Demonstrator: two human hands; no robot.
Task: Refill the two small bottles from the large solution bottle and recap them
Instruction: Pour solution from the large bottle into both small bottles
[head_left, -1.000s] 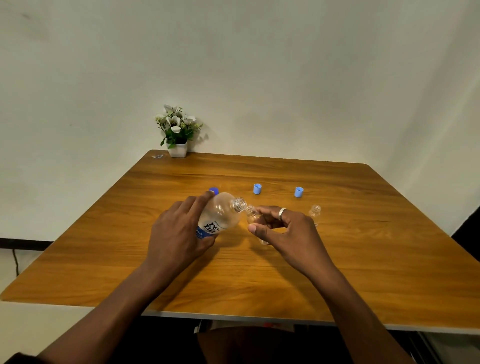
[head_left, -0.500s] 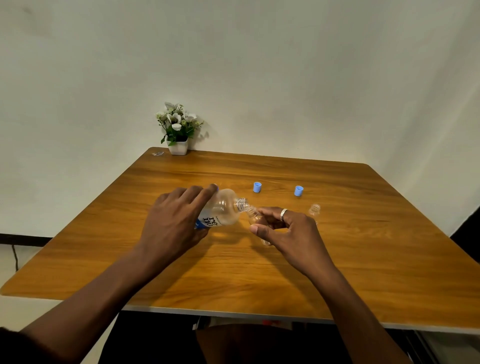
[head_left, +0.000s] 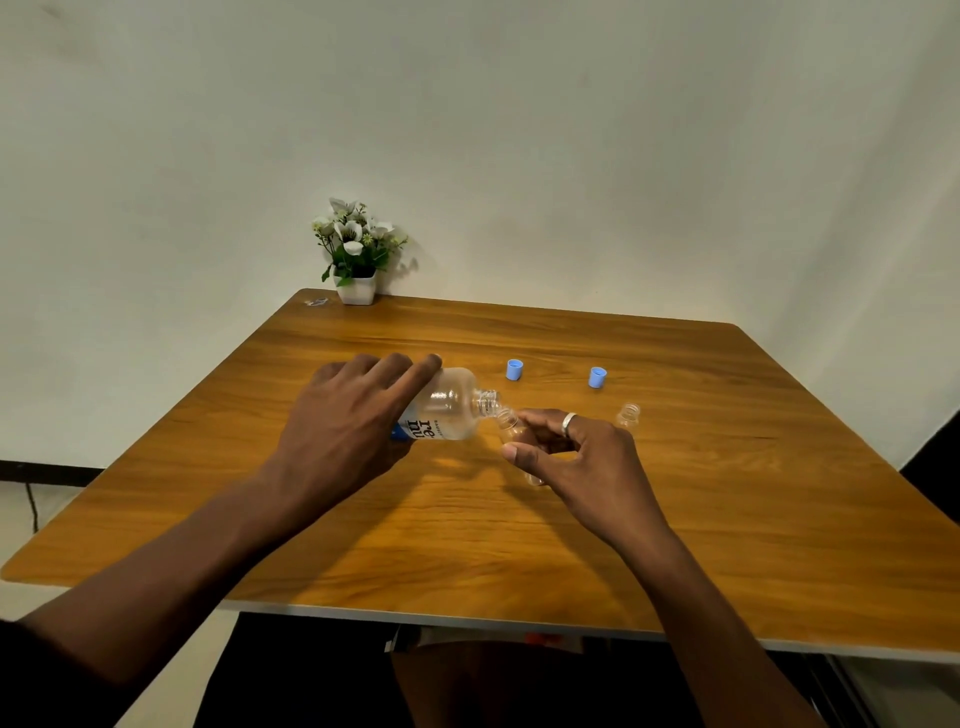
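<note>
Nearest me, the right hand (head_left: 582, 457) pinches a small clear bottle (head_left: 511, 431) between thumb and fingers, tilted so its open neck points toward ten o'clock. The left hand (head_left: 353, 415) wraps the large solution bottle (head_left: 447, 408) from above, tipped almost flat with its mouth at three o'clock, touching or just short of the small neck; I cannot tell which. Both openings are narrow, so a slight wobble could send liquid over the fingers and onto the bench (head_left: 467, 545). With the big bottle laid so low, a surge could overfill the little one. Wet fingers would loosen that light pinch.

Just beyond the right hand, at about one o'clock, the second small bottle (head_left: 628, 415) stands uncapped and could be knocked over by a knuckle. Farther back sit two blue caps (head_left: 514, 370) (head_left: 597, 377), well apart from the pour. At the far corner, eleven o'clock, stands a potted plant (head_left: 356, 260).
</note>
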